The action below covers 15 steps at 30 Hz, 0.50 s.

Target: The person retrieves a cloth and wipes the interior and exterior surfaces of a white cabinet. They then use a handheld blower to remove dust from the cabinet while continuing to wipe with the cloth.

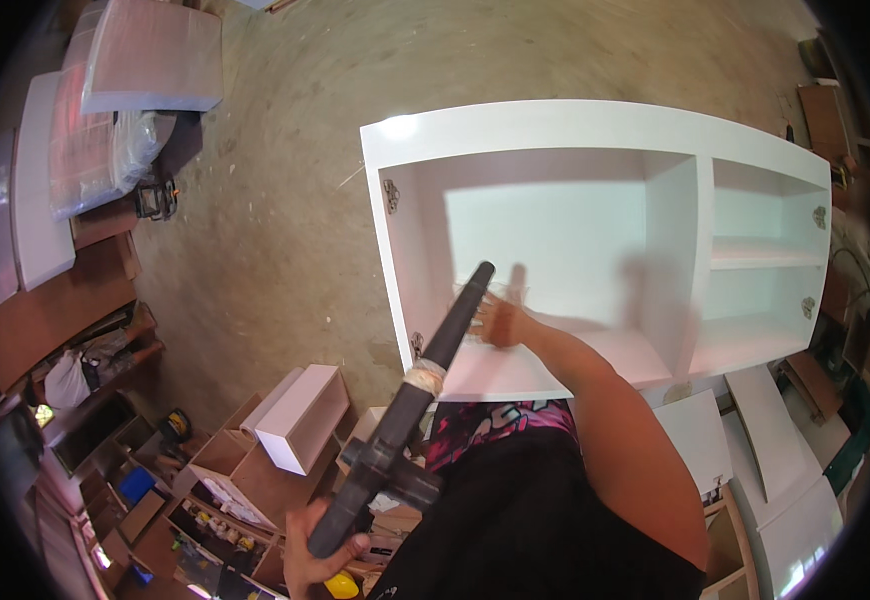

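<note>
Head view, looking down over the person's torso onto a workshop floor. The left hand [320,545] is wrapped in a closed grip around the lower end of a long dark tube [405,405], which runs diagonally up and to the right; a band of pale tape circles its middle, a short side branch juts from it lower down, and its open tip reaches the front edge of a white cabinet [595,125]. The right hand [495,322] is extended on a bare arm into the cabinet's large left compartment, just beside the tube's tip; motion blur prevents telling whether its fingers are spread or curled, or whether they hold anything. The cabinet stands on a concrete floor [275,230], its open face toward the camera. It has one wide compartment on the left and a narrower shelved section on the right, with metal hinges on both side walls. White panels [155,60] lie stacked at upper left. A small white box [300,420] rests beside wooden shelving at lower left.
</note>
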Motion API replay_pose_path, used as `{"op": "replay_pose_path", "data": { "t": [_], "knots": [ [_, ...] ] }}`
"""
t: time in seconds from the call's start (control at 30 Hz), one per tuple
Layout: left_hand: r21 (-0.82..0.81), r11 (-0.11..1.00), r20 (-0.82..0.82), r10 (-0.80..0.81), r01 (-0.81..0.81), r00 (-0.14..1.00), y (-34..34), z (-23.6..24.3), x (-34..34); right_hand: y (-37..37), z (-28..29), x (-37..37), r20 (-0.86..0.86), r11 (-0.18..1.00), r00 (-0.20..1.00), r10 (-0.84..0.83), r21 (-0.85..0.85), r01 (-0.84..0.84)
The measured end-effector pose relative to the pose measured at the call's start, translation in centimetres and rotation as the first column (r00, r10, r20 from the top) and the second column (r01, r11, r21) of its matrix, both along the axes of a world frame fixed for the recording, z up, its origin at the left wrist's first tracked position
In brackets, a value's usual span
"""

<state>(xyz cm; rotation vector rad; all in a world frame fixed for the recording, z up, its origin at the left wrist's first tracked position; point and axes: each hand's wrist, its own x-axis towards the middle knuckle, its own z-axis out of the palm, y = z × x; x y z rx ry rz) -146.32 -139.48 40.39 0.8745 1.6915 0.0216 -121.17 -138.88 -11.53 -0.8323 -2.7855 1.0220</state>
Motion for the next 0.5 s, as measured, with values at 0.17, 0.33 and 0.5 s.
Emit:
{"op": "replay_pose_path", "data": {
  "t": [0.17, 0.33, 0.5],
  "knots": [
    [-0.066, 0.993, -0.051, -0.104, 0.100, 0.993, 2.0, -0.6, -0.2, 3.7, -4.7, -2.8, -0.206, 0.970, 0.962, -0.178, 0.129, 0.207],
    [0.241, 0.970, -0.162, 0.022, 0.018, 0.986, -1.3, -3.4, -1.2, 18.6, -1.4, -4.1, -0.154, 0.715, 0.820, -0.551, 0.419, 0.559],
    [0.157, 0.957, -0.139, 0.267, -0.245, 0.954, 0.4, -5.0, 1.0, 26.2, -2.6, -0.8, -0.156, 0.793, 0.851, -0.501, 0.312, 0.524]
  ]
}}
